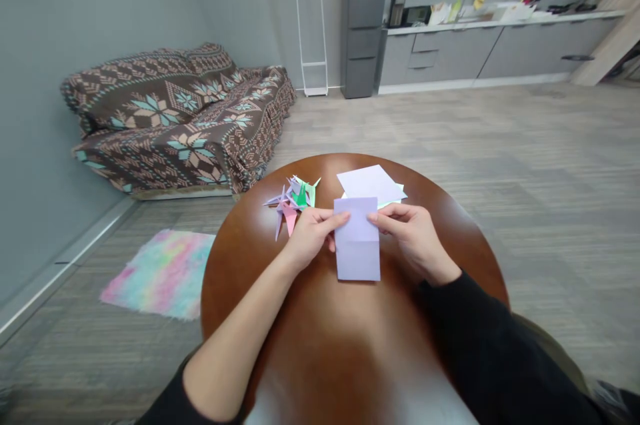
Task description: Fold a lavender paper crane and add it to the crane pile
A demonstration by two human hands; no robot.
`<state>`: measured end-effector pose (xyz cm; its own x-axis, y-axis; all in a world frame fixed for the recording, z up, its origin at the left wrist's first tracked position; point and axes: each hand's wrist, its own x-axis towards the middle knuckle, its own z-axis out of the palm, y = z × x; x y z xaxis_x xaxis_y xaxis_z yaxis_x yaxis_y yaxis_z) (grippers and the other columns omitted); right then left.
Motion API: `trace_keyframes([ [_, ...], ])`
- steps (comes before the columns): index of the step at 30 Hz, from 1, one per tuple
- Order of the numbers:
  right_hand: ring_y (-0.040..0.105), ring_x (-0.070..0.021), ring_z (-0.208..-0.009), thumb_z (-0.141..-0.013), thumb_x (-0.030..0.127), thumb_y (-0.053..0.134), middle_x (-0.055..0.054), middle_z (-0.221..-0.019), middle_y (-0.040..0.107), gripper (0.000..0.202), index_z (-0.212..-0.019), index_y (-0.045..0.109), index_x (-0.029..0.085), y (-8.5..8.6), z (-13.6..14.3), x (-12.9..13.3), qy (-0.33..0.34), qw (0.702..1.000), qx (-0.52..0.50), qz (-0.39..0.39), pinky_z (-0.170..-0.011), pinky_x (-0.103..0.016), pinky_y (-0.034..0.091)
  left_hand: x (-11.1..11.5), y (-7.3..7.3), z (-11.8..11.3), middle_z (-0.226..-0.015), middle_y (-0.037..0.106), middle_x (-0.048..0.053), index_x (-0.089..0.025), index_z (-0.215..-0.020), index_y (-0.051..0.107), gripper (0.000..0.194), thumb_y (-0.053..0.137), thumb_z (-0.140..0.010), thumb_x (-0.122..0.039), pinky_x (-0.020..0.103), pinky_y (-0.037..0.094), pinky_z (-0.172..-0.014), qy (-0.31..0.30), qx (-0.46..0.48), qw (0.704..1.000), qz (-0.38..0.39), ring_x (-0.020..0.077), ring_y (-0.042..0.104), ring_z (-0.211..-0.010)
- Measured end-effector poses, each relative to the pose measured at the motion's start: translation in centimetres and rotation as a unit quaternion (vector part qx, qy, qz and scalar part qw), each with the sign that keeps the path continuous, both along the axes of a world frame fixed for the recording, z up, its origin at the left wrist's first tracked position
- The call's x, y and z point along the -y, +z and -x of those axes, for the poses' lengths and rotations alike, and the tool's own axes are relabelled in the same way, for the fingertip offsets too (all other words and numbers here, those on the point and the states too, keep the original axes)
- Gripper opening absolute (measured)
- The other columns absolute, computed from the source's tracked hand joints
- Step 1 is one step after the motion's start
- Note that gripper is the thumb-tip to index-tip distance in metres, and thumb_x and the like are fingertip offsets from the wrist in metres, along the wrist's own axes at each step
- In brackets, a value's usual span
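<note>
A lavender sheet of origami paper (pixel 357 258), folded into an upright rectangle with a crease across its middle, is held just above the table. My left hand (pixel 314 233) pinches its left edge, thumb on top and fingers behind. On the opposite edge, my right hand (pixel 407 228) grips the paper between thumb and fingers. Beyond it lies a small stack of loose paper squares (pixel 373 181), lavender on top with a pale green edge showing. Several folded paper cranes (pixel 290 201) in purple, pink and green are heaped past my left hand.
The round brown wooden table (pixel 350 351) fills the near middle. A sofa (pixel 185 118) with a patterned cover stands at the far left, a fluffy pastel rug (pixel 160 273) on the floor before it. At the back are a grey fridge (pixel 367 18) and a kitchen counter (pixel 500 21).
</note>
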<state>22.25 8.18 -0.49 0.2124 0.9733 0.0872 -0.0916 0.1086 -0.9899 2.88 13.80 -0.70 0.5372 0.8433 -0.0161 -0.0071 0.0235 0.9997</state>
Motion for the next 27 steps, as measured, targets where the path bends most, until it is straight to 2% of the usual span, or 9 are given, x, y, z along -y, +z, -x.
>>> trace_keyframes([
  [5,0.051,-0.013,-0.059,-0.061,0.04,0.09,0.0,-0.059,0.065,0.027,-0.061,0.073,0.018,-0.2,-0.1,-0.1,-0.001,1.0,-0.003,0.002,-0.061,-0.029,0.041,-0.2,-0.3,0.1,-0.058,0.064,0.003,-0.011,-0.062,0.069,0.046,0.072,-0.081,-0.053,0.023,0.042,-0.052,0.005,0.012,1.0,-0.004,0.0106,0.055,-0.051],
  [9,0.052,-0.0133,-0.059,-0.062,0.039,0.089,0.0,-0.06,0.065,0.026,-0.062,0.073,0.018,-0.1,0.1,-0.1,0.001,1.0,-0.009,0.008,-0.062,-0.03,0.042,-0.2,-0.6,-0.1,-0.067,0.07,0.005,-0.011,-0.068,0.073,0.044,0.074,-0.079,-0.053,0.028,0.05,-0.071,0.023,0.042,0.998,0.028,0.0172,0.065,-0.068],
  [11,0.052,-0.0135,-0.058,-0.062,0.04,0.088,0.0,-0.059,0.064,0.027,-0.062,0.073,0.018,-0.1,0.2,-0.1,0.003,1.0,-0.004,0.012,-0.061,-0.03,0.042,-0.1,-0.6,-0.2,-0.071,0.073,0.007,-0.011,-0.07,0.074,0.042,0.076,-0.077,-0.052,0.031,0.051,-0.074,0.033,0.048,0.997,0.05,0.0201,0.067,-0.072],
  [15,0.052,-0.0138,-0.06,-0.063,0.041,0.088,-0.001,-0.06,0.064,0.029,-0.063,0.072,0.018,-0.6,-0.1,-0.3,-0.004,1.0,-0.01,0.015,-0.061,-0.03,0.042,0.2,-0.6,-0.5,-0.074,0.074,0.01,-0.009,-0.074,0.075,0.046,0.076,-0.076,-0.055,0.031,0.052,-0.07,0.029,0.071,0.994,0.08,0.0212,0.068,-0.071],
  [19,0.051,-0.0138,-0.062,-0.066,0.04,0.087,0.0,-0.063,0.061,0.028,-0.064,0.07,0.019,-1.2,-0.6,-0.6,-0.037,0.998,-0.057,0.005,-0.064,-0.031,0.044,0.3,-0.3,-0.4,-0.073,0.073,0.007,-0.01,-0.073,0.075,0.036,0.085,-0.069,-0.045,0.028,0.052,-0.068,-0.005,0.039,0.995,0.096,0.0165,0.066,-0.067],
  [22,0.051,-0.0136,-0.062,-0.067,0.038,0.087,0.001,-0.063,0.06,0.026,-0.064,0.069,0.019,-1.1,-0.7,-0.6,-0.044,0.998,-0.05,0.004,-0.065,-0.031,0.043,-0.1,0.2,0.4,-0.075,0.074,0.006,-0.011,-0.074,0.076,0.033,0.087,-0.067,-0.041,0.026,0.051,-0.064,0.027,0.013,0.995,0.1,0.015,0.065,-0.067],
  [25,0.052,-0.0141,-0.061,-0.067,0.038,0.084,0.0,-0.059,0.06,0.03,-0.057,0.064,0.018,-0.7,-0.9,-0.4,0.027,0.999,0.016,0.026,-0.064,-0.03,0.042,-0.8,1.1,1.8,-0.066,0.07,0.004,-0.012,-0.069,0.074,0.03,0.087,-0.065,-0.038,0.023,0.045,-0.055,0.023,-0.036,0.993,0.109,0.0122,0.06,-0.056],
  [27,0.057,-0.0168,-0.067,-0.071,0.037,0.08,-0.002,-0.067,0.065,0.025,-0.064,0.067,0.018,-0.4,-1.2,-0.2,0.057,0.994,0.089,0.025,-0.067,-0.031,0.045,-1.1,1.6,2.8,-0.06,0.067,0.003,-0.012,-0.064,0.073,0.028,0.085,-0.066,-0.037,0.022,0.04,-0.05,-0.005,-0.089,0.991,0.098,0.0107,0.055,-0.051],
])
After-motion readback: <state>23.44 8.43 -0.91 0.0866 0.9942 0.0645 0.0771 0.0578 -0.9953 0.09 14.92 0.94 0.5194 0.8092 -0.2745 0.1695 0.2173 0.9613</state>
